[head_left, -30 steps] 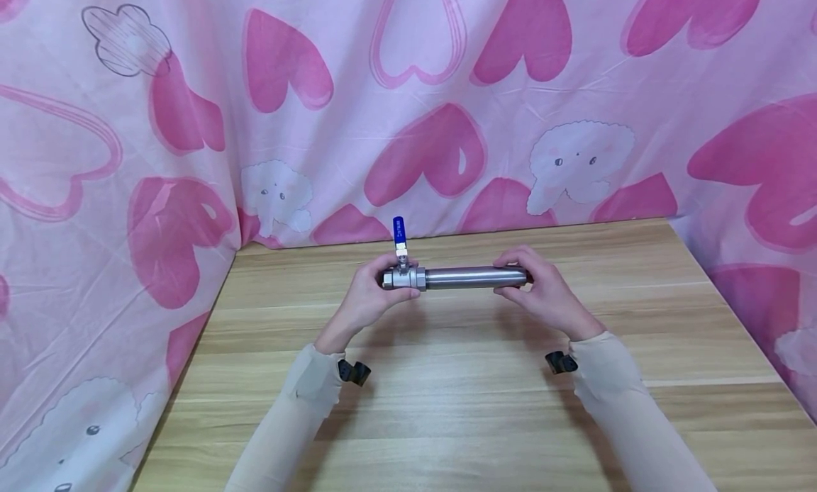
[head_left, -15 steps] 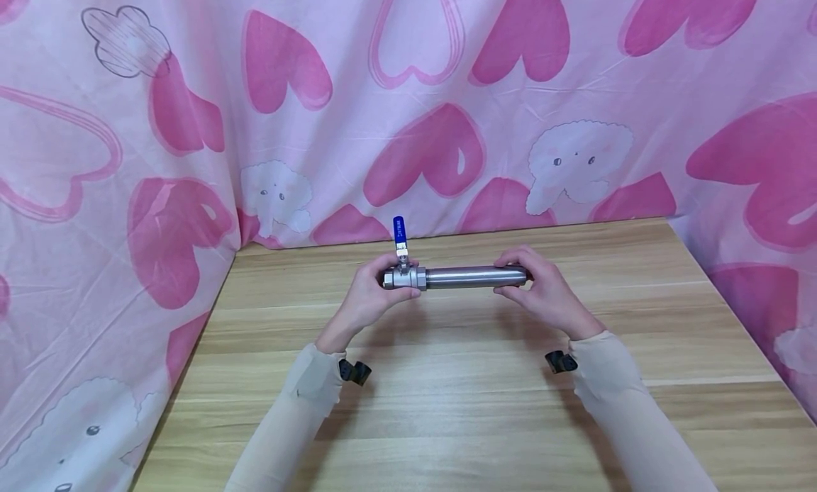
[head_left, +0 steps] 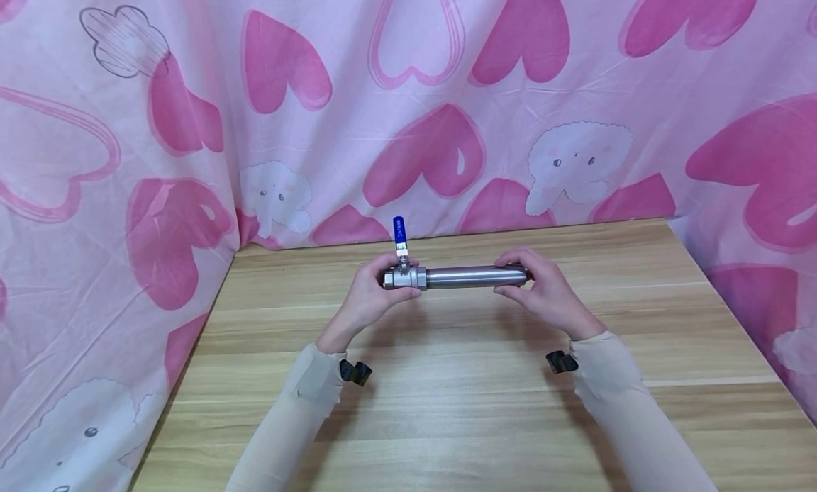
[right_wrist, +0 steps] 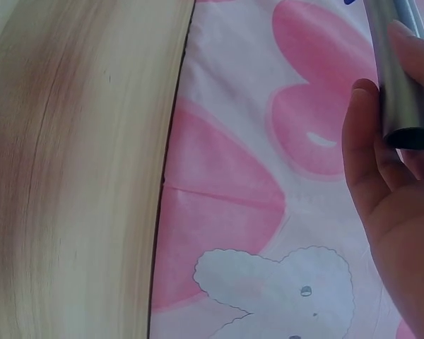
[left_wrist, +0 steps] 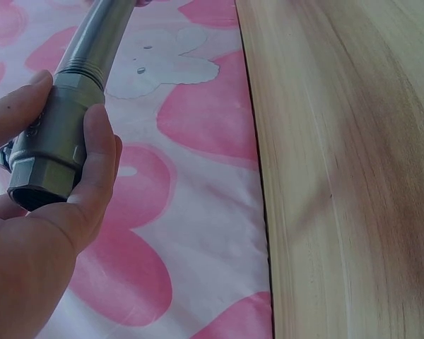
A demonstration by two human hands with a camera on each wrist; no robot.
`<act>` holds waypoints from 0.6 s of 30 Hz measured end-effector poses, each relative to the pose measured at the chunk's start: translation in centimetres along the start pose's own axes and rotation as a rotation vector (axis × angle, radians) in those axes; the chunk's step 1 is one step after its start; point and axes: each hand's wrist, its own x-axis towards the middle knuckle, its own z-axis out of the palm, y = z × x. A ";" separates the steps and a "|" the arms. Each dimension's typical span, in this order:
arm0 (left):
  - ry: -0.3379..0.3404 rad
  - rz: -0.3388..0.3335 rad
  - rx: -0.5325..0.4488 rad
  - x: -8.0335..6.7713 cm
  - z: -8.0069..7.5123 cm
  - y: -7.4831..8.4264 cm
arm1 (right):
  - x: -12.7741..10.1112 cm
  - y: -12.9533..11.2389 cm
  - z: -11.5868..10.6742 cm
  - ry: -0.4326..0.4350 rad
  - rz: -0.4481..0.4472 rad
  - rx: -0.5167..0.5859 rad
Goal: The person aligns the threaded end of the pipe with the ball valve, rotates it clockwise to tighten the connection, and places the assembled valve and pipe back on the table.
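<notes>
I hold one metal pipe [head_left: 469,277], joined to one valve [head_left: 403,278] with one blue handle [head_left: 399,231], crosswise above the table [head_left: 447,414]. My left hand [head_left: 366,295] pinches the valve between thumb and fingers; my right hand [head_left: 547,291] pinches the pipe's opposite end, its thumb and fingers parted by the pipe's thickness. Some fingertips are hidden behind the metal, and the left wrist view cuts off the pipe's far end. Two black gadgets [head_left: 355,372] sit at my two sleeves [head_left: 313,378].
</notes>
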 end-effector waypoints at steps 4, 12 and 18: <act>-0.003 -0.003 -0.003 0.0 0.0 0.0 | -0.1 0.2 0.0 -0.008 0.008 0.003; 0.000 0.005 -0.006 0.1 0.1 -0.2 | -0.2 0.3 -0.1 -0.025 0.032 -0.003; -0.004 0.019 -0.010 0.1 0.1 -0.1 | -0.2 0.6 0.1 -0.036 0.046 0.015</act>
